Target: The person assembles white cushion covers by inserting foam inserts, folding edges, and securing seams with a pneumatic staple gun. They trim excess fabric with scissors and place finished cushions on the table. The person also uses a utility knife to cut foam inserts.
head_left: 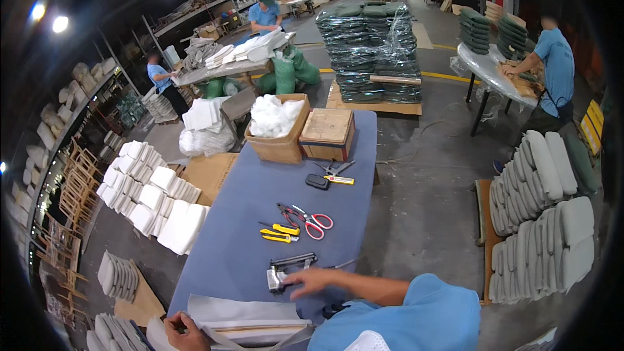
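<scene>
One staple gun [291,273] lies on the blue surface [221,247]. The right grip [313,281] is loose, with its fingers out at the staple gun. I cannot tell if they touch it. The left grip [186,333] is pinched on the edge of the grey cloth [234,311]. The cloth is on the near side of the staple gun, mostly to its left, with a thin brown strip [260,327] along it.

The staple gun could get bumped and spin if the fingers push its side and miss the handle. If it got picked up the wrong way, a finger could set it off, and a staple could hurt the left grip.

The cloth could slip or wrinkle, because just one grip is on it, at its left end. The strip might slide too if the cloth gets tugged. To the right of the staple gun, the blue shirt [422,312] is close to the cloth's other end and could drag it.

Past the staple gun lie a yellow knife [279,237], scissors [316,223] and pliers [287,213]. A big swing could knock them about.
</scene>
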A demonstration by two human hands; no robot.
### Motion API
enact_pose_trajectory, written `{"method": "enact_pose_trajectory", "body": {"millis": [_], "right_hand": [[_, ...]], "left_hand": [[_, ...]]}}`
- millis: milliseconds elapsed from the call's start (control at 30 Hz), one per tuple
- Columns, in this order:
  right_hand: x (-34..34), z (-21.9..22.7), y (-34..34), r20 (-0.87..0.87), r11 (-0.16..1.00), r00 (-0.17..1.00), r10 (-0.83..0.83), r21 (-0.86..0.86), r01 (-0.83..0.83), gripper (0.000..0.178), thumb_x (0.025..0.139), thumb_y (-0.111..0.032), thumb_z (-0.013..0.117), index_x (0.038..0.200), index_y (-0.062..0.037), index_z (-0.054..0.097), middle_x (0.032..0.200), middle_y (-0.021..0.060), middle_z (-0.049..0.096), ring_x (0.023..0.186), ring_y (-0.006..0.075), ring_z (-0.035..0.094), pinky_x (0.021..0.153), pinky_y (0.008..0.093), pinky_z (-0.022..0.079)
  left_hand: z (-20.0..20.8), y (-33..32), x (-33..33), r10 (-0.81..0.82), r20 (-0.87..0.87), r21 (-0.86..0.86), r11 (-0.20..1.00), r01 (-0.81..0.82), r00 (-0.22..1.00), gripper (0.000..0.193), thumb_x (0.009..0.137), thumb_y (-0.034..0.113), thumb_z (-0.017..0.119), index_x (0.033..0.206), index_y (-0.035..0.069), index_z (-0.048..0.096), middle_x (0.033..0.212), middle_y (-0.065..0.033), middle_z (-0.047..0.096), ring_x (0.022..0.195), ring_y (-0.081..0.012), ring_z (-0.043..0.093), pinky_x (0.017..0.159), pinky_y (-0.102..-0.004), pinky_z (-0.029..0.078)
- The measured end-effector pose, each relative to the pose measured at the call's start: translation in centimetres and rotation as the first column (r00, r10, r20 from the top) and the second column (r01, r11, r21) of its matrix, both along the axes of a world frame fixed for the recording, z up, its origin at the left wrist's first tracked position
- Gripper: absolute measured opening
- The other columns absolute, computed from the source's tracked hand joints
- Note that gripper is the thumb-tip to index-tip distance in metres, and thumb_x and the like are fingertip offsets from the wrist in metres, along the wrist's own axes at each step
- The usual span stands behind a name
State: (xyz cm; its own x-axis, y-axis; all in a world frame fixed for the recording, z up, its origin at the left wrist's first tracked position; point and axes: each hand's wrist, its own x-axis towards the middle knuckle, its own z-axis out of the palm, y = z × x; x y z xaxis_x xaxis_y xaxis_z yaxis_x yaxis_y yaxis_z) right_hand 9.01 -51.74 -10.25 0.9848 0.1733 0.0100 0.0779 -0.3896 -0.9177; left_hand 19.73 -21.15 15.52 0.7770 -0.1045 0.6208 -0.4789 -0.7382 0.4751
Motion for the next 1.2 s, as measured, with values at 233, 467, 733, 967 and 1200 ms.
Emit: {"method": "enact_pose_trajectory", "body": {"millis": [233,467,733,967,1200], "right_hand": [[-2.9,-4.6,11.8,-0.374,0.832,0.860,0.348,0.545,-0.099,0.085,0.097,-0.071,0.053,0.155,-0.0092,0.045,0.144,0.0128,0.057,0.126,0.0233,0.055,0.111,0.0348,0.040],[-5.0,-9.6,14.9,-0.766,0.872,0.628,0.134,0.392,0.292,0.078,0.096,-0.074,0.046,0.139,-0.0114,0.062,0.132,0.0146,0.063,0.122,0.0281,0.059,0.096,0.0495,0.052],[-5.7,-10.9,15.7,-0.595,0.751,0.787,-0.164,0.441,0.491,0.047,0.100,-0.040,0.061,0.137,-0.0114,0.060,0.123,0.0050,0.065,0.107,0.0176,0.061,0.090,0.0356,0.052],[4.2,5.5,14.4,-0.411,0.668,0.911,-0.032,0.669,0.325,0.045,0.100,-0.036,0.064,0.134,-0.0057,0.059,0.119,0.0098,0.069,0.104,0.0258,0.070,0.087,0.0399,0.059],[-5.7,-9.3,7.1,-0.502,0.970,0.833,-0.232,-0.060,0.234,0.031,0.102,-0.029,0.066,0.122,-0.0052,0.063,0.103,0.0089,0.070,0.081,0.0185,0.067,0.063,0.0315,0.057]], "left_hand": [[0.7,5.3,-7.6,0.012,0.098,-0.105,0.995,-0.002,0.995,0.018,0.090,0.013,0.075,0.088,-0.003,0.067,0.077,-0.0120,0.067,0.068,-0.0224,0.061,0.065,-0.0364,0.053],[-3.5,19.2,-15.2,0.154,-0.150,-0.486,0.849,-0.209,0.977,0.023,0.093,0.016,0.074,0.093,-0.004,0.064,0.084,-0.0122,0.066,0.073,-0.0190,0.059,0.065,-0.0353,0.051],[-9.8,27.0,-22.0,0.450,-0.102,-0.715,0.587,-0.379,0.887,0.012,0.102,0.012,0.061,0.098,0.001,0.064,0.077,0.0026,0.052,0.063,-0.0056,0.044,0.054,-0.0228,0.037],[-8.6,27.7,-19.6,0.184,-0.242,-0.849,0.435,-0.300,0.953,0.012,0.096,0.012,0.067,0.092,0.001,0.070,0.075,0.0017,0.062,0.063,-0.0070,0.059,0.057,-0.0251,0.048],[-33.1,27.3,-30.8,0.117,-0.729,-0.573,0.433,-0.696,0.674,0.011,0.088,0.018,0.069,0.088,0.008,0.073,0.075,-0.0065,0.073,0.066,-0.0187,0.071,0.066,-0.0347,0.057]]}}
